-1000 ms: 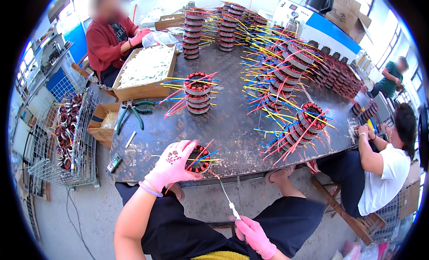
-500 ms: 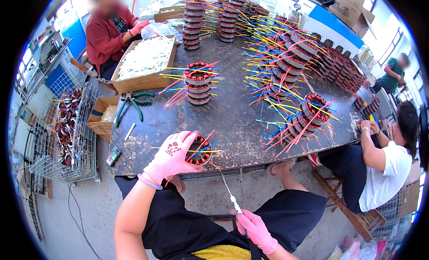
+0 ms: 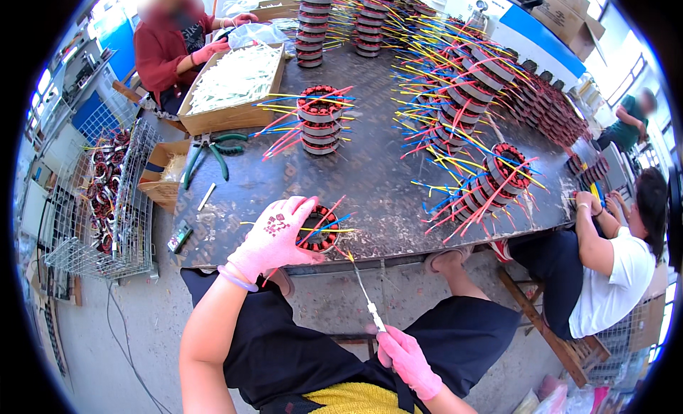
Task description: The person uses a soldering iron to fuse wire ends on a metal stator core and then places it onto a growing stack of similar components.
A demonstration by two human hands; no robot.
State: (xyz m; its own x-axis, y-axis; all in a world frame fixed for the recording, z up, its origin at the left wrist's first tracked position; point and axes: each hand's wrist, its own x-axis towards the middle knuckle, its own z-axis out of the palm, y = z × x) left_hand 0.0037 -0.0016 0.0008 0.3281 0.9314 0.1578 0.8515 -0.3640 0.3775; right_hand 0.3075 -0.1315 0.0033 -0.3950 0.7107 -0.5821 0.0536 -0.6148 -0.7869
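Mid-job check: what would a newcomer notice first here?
Probably the stacked wound stators right of the table's middle, bristling with coloured leads. Then, at the front edge, the pink-gloved left hand holding a single stator, with the right hand lower, gripping a thin, partly white tool.

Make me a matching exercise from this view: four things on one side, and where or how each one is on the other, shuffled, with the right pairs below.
Column one
1. Left hand
2. Green-handled pliers
3. Right hand
4. Wire basket

Column two
A. Holding a thin tool by its white handle
B. Standing left of the table, with wound parts inside
C. Lying in front of the cardboard box of white strips
D. Curled around the left side of a wired ring

Right pairs: 1-D, 2-C, 3-A, 4-B
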